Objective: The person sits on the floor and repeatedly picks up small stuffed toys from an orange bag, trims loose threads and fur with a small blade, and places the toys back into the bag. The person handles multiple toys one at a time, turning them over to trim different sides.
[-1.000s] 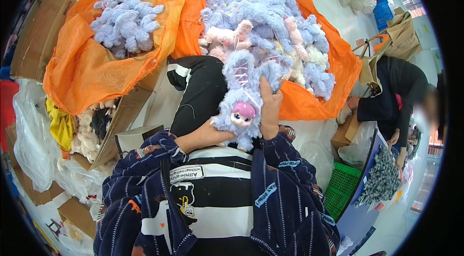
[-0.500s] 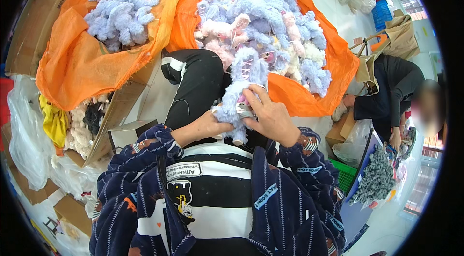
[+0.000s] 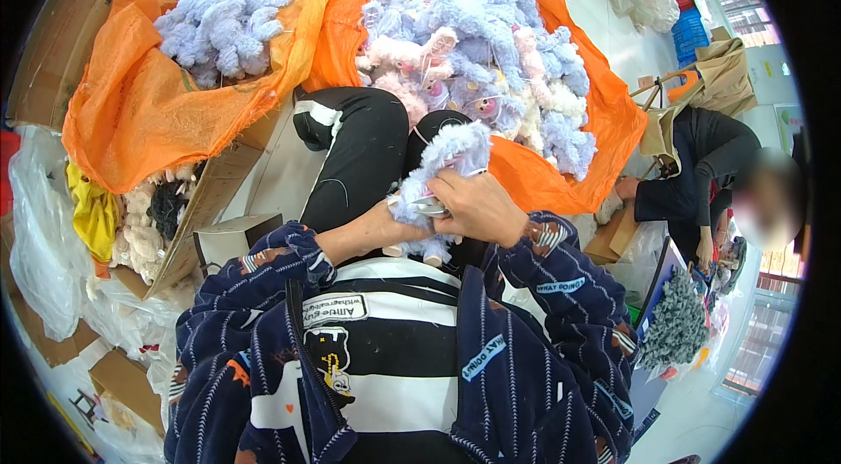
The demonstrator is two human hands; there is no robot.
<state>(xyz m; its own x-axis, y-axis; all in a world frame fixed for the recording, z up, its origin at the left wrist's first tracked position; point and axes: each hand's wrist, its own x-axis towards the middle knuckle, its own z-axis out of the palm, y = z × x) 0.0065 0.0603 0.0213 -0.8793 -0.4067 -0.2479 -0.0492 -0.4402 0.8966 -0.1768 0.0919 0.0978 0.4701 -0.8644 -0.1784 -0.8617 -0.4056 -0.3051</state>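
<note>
A fluffy lavender plush toy (image 3: 460, 145) lies across my lap, its upper part bent over to the right. Closed round its lower body is my left hand (image 3: 378, 229), fingers partly buried in the fur. My right hand (image 3: 480, 206) has its fingers closed on the toy's middle, just under the bent part. A small silvery metal piece (image 3: 428, 208) shows between the two hands; its kind cannot be made out. The toy's stubby feet stick out below my hands.
An orange sack (image 3: 613, 127) ahead bears a heap of lavender, pink and cream plush toys (image 3: 477, 35). Another orange sack (image 3: 114, 131) at left holds more lavender toys (image 3: 219, 26). A cardboard box (image 3: 206, 201) stands below it. At right another person (image 3: 710, 148) bends over.
The toy's upper part, with pink lacing facing me before, has tipped over to the right. My right hand's fingers have curled in, and the silvery piece shows more.
</note>
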